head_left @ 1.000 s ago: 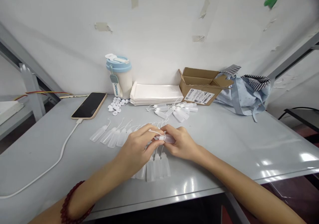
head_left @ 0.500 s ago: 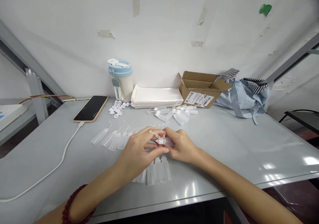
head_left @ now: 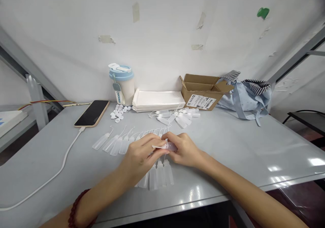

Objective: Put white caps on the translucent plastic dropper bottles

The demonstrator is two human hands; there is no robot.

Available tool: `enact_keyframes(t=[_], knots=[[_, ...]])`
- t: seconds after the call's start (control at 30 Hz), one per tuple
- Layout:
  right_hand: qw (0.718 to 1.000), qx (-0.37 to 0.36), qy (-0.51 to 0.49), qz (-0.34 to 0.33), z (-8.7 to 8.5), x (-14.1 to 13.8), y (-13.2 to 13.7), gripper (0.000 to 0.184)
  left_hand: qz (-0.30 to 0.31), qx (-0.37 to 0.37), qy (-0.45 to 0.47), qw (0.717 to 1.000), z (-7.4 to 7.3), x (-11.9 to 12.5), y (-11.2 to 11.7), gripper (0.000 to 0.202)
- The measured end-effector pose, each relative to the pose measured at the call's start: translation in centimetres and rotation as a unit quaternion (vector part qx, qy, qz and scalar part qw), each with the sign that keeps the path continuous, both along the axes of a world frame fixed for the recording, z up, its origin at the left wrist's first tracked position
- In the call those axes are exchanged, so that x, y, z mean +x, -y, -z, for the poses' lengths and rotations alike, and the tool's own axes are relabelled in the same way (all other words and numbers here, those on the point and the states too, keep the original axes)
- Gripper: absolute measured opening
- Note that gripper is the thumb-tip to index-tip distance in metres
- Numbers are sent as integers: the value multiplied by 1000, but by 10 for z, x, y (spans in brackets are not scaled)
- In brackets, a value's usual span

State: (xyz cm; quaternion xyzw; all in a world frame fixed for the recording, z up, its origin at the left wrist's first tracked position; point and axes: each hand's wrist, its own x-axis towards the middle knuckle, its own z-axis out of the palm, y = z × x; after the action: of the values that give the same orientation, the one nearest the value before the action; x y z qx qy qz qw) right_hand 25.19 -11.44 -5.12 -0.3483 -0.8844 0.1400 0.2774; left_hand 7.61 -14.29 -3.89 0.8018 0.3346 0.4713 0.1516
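My left hand and my right hand meet over the middle of the grey table. Between their fingertips is a small clear plastic bottle with a white cap end. The left fingers pinch the cap end, the right fingers wrap the body. A row of similar clear bottles lies just behind my hands, several more lie right in front of them. Another heap of bottles is further back. A pile of small white caps sits near the phone.
A phone on a white cable lies at the back left. A blue-lidded cup, a stack of white trays, an open cardboard box and a light blue bag line the wall.
The view shifted slightly. My left fingers have closed tighter on the cap end of the bottle and its thin white strap is folded down. Both hands stay in place.
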Motion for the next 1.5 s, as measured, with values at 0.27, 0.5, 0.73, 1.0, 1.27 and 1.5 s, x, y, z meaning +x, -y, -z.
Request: enact_keyframes(t=[0.27, 0.5, 0.73, 1.0, 1.27, 1.5], knots=[[999, -1, -32, 3, -4, -1, 1, 16, -42, -178, -48, 982, -13, -1, -2, 27], [1000, 5, -18, -4, -5, 0, 2, 23, -2, -120, -108, 987, -10, 1, -2, 41], [999, -38, -13, 12, -6, -1, 0, 27, -4, -102, -116, 988, -10, -5, -4, 21], [999, -26, 20, 12, -5, -2, 1, 29, -34, -147, -107, 983, -12, -2, -2, 23], [999, -32, 4, 6, -5, -1, 2, 26, -32, -117, -125, 985, -13, -6, -4, 20], [999, -36, -7, -3, -5, -2, 2, 27, -6, -148, -153, 977, -17, -6, -4, 32]])
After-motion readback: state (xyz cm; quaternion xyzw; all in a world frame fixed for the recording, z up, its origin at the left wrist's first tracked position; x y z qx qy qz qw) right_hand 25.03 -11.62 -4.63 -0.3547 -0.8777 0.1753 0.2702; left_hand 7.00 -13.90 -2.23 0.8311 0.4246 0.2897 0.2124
